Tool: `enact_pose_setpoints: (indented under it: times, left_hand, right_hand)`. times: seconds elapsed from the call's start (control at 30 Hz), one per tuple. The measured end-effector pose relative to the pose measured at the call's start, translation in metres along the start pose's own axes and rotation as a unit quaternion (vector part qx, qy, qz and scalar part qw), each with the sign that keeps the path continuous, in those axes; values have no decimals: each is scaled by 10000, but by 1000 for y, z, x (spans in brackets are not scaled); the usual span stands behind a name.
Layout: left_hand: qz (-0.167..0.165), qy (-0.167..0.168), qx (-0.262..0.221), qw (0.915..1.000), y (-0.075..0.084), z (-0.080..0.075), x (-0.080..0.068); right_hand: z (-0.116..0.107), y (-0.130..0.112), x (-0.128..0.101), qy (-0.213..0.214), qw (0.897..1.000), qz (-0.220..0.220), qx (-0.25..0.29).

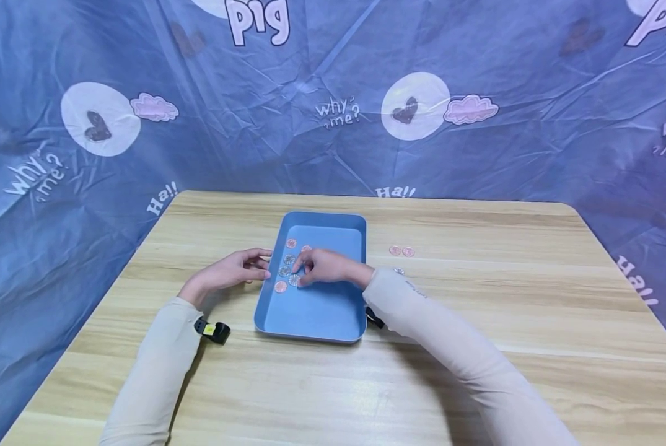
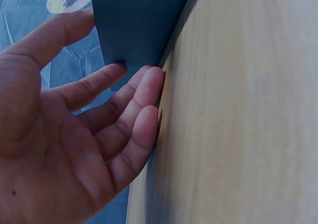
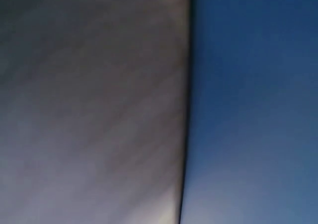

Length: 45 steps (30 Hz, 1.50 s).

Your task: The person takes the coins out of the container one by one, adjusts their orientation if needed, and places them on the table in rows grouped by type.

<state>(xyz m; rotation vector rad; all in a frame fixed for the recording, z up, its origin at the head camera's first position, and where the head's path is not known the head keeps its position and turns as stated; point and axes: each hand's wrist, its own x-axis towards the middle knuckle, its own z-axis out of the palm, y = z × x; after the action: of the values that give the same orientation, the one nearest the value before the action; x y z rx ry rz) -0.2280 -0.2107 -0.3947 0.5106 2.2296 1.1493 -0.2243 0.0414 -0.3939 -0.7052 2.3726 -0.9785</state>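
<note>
Head view, hands first: two, apart from each other, both at the blue tray [image 1: 327, 313]. Item, left hand [image 1: 238, 267]: fingers spread and loosely bent, thumb and forefinger tips against the tray's left side; the left wrist view shows other fingertips low, by the tabletop.

Item, right hand [image 1: 328, 266]: over the tray, thumb and forefinger bent down among its coins; I cannot tell whether they pinch one, and the right wrist view is too blurred to settle it.

Item, six visible coins inside the tray, along its left side: three silvery coins [image 1: 289, 259] by the right fingertips; three coppery coins [image 1: 280, 287], one nearer the tray's front, two farther back.

Item, right of the tray: a coppery pair [image 1: 408, 251], side by side; a lone silvery coin [image 1: 399, 271], partly covered by the right sleeve [image 1: 450, 334].

Item, left of the tray: left sleeve [image 1: 151, 378], black wrist device [image 1: 220, 333].

Item, beneath the tray: wooden table [image 1: 505, 260]. Behind it: printed blue cloth [image 1: 288, 155].
</note>
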Motion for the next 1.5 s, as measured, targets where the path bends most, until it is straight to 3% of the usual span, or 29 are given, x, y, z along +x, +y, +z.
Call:
enact_pose_setpoints:
  times: [0.27, 1.2, 1.5]
  left_hand:
    - [72, -7, -16, 10000, 0, 0, 0]
    - [51, 15, 35, 10000, -2, 1, -1]
    - [70, 8, 43, 10000, -1, 1, 0]
  right_hand:
    - [3, 0, 4, 4, 9975, 46, -705]
    - [7, -5, 3, 76, 9853, 13, -1704]
    - [6, -5, 1, 29, 9842, -17, -1772]
